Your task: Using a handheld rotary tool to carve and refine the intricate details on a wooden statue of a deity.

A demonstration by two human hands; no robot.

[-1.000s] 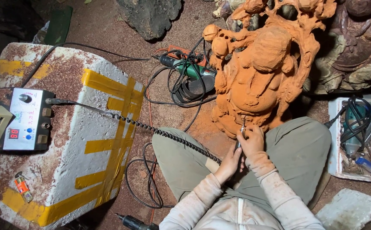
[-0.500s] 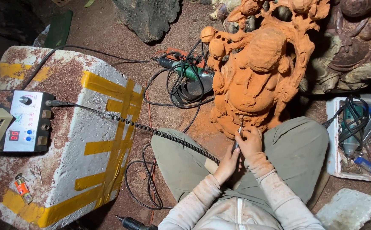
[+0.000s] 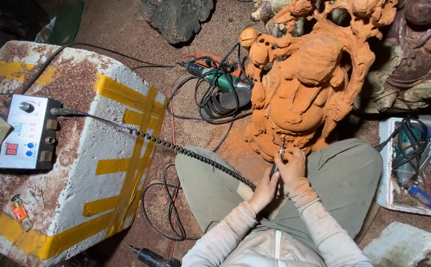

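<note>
Cables [image 3: 210, 99] left, tool tray [image 3: 413, 168] right
</note>
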